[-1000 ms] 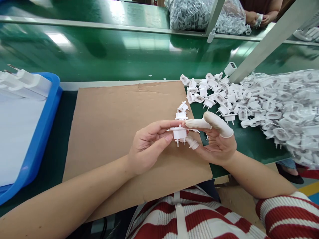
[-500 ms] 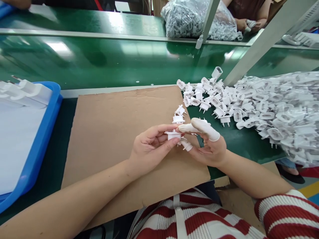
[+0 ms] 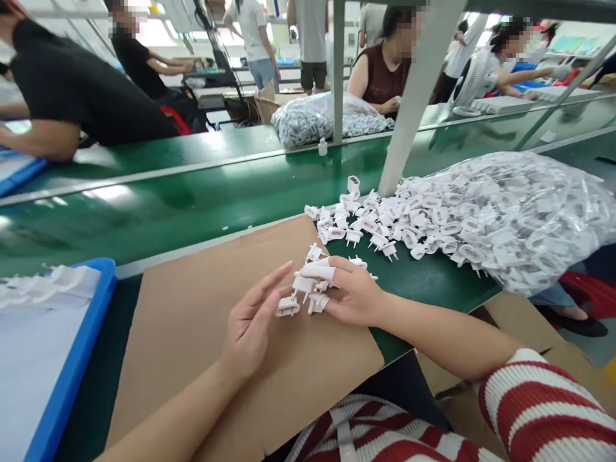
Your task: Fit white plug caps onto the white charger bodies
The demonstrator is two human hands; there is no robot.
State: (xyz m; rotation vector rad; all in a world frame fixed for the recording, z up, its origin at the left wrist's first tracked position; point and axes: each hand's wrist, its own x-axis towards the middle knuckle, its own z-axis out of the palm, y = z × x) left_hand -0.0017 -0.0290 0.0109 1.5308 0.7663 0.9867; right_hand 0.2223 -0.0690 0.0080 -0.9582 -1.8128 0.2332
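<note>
My left hand [image 3: 249, 327] is over the cardboard sheet [image 3: 192, 327], fingers stretched out and nothing gripped between them. Just right of its fingertips is a white oval plug piece [image 3: 287, 307] with its hollow side showing. White finger covers are on the thumb and fingers of my right hand [image 3: 355, 292], which pinches a white two-pin plug piece [image 3: 304, 285], pins pointing down. More white pieces lie behind and under that hand, partly hidden by it; one plug piece [image 3: 314, 252] shows beyond its fingers.
Loose white plug pieces [image 3: 370, 218] spread over the green table [image 3: 404, 282], beside a large clear bag [image 3: 539, 212] full of them. At the left stands a blue tray [image 3: 72, 378] with white parts. A slanted metal post [image 3: 414, 96] rises behind. People sit and stand beyond.
The view has tilted up, showing more of the room. My hands have come apart; the left has let go of the piece between them, and its fingers have straightened.
</note>
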